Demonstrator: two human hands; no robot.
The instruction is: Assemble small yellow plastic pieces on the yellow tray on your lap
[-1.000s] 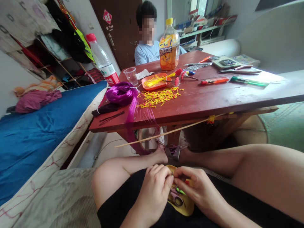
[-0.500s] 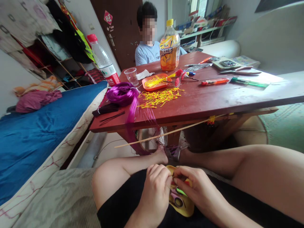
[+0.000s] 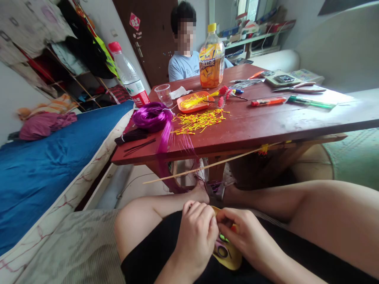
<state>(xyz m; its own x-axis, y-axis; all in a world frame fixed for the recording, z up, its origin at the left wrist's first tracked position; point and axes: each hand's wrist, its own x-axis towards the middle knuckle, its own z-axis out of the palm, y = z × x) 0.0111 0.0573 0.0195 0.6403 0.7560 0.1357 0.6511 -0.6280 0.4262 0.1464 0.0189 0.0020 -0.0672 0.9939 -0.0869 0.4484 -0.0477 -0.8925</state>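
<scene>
My left hand is closed in a fist above my lap, its fingers curled inward. Thumb and index finger of my right hand pinch together right beside it. Whatever lies between the fingertips is too small or hidden to name. Beneath both hands, a shallow yellow dish rests on my black shorts, partly covered by them. Inside it show a dark ring-shaped handle with purple edging, perhaps of scissors, and a bright green piece.
On the red-brown table ahead lie a purple fibre bundle, a pile of yellow red-tipped stems, an orange tray, pliers and bottles. A thin stick juts before its edge. A person sits opposite.
My left hand has turned and shifted slightly up and right, its knuckles now covering more of the dish. My right hand stays nearly in place, still pinching.
</scene>
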